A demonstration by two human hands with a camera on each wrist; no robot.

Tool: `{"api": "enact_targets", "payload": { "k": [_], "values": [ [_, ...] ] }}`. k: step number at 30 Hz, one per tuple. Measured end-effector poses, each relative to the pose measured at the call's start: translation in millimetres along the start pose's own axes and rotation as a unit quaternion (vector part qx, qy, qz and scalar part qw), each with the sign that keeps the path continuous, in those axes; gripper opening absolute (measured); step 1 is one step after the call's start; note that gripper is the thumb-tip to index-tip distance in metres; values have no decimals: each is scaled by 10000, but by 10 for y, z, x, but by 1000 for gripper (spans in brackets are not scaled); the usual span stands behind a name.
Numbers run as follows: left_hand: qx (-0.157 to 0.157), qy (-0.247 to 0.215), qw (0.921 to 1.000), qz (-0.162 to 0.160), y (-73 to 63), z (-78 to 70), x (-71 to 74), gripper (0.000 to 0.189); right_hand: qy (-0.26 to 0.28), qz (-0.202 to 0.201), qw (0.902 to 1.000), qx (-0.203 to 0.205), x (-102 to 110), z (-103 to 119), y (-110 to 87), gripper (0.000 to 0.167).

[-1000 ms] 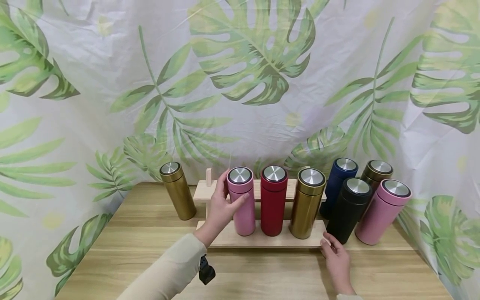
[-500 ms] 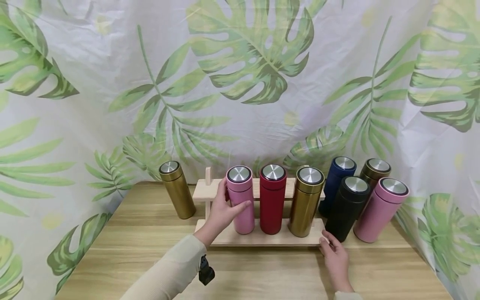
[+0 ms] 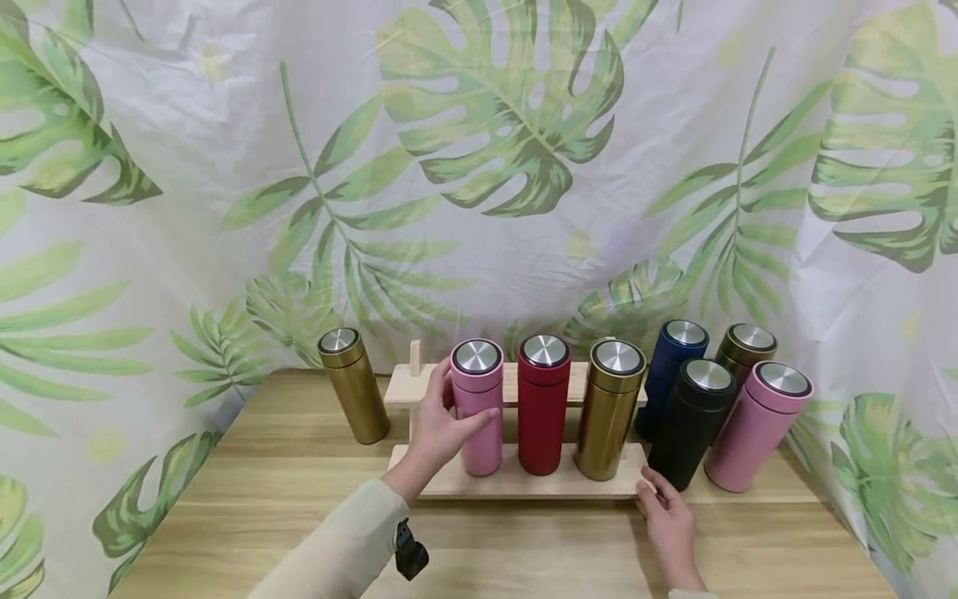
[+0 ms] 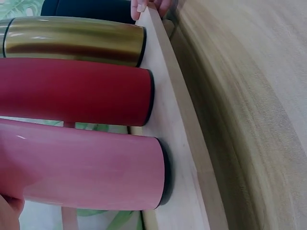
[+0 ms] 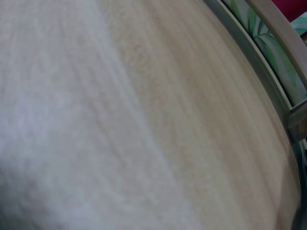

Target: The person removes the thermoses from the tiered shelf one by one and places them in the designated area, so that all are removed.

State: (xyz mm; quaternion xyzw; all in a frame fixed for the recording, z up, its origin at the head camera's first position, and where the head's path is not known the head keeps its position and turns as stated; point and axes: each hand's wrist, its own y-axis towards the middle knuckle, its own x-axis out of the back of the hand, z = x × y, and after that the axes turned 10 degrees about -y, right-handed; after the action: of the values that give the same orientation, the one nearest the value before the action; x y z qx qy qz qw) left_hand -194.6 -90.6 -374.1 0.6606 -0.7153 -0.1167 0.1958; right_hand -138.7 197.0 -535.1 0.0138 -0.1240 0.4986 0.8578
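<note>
In the head view my left hand (image 3: pixel 443 424) grips a pink thermos (image 3: pixel 479 408) from its left side, the thumb lying across the front. The thermos stands at the left part of a wooden rack's lower board (image 3: pixel 430 478). To its right on that board are a red thermos (image 3: pixel 544 408) and a gold thermos (image 3: pixel 608 416). My right hand (image 3: pixel 668 520) pinches the board's front right corner. In the left wrist view the pink thermos's dark base (image 4: pixel 166 175) meets the board, and right-hand fingertips (image 4: pixel 141 5) show at the far end.
The rack's upper board (image 3: pixel 404 387) runs behind the row. Right of the rack stand a black thermos (image 3: pixel 692 424), a blue one (image 3: pixel 666 391), a bronze one (image 3: pixel 748 341) and another pink one (image 3: pixel 759 428). Another gold thermos (image 3: pixel 355 395) stands on the table (image 3: pixel 284 466) at left.
The base of the held pink thermos has shifted slightly left, away from the red one. Both hands keep their holds, and the head view has tilted a little.
</note>
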Motion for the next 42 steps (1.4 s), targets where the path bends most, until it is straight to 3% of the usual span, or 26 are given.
{"api": "enact_targets", "payload": {
  "k": [7, 17, 27, 33, 38, 42],
  "values": [
    [-230, -15, 9996, -130, -32, -75, 54, 80, 38, -5, 10000, -77, 1, -4, -15, 40],
    [-639, 441, 9967, -235, -92, -186, 159, 78, 198, -63, 9998, -25, -5, -2, -3, 36],
    [-951, 817, 9891, -768, -176, -181, 372, 78, 160, 14, 9998, -115, -7, -16, 5, 39],
    [-707, 612, 9897, -1083, -212, -170, 510, 80, 237, -2, 9996, -176, -8, -29, -2, 33],
    [-845, 381, 9876, -1264, -216, -185, 617, 78, 395, -18, 9992, -69, -5, -29, -9, 32],
    [-915, 460, 9826, -1549, -229, -201, 704, 78, 451, -14, 9990, -45, -2, -28, -2, 35]
  ]
}}
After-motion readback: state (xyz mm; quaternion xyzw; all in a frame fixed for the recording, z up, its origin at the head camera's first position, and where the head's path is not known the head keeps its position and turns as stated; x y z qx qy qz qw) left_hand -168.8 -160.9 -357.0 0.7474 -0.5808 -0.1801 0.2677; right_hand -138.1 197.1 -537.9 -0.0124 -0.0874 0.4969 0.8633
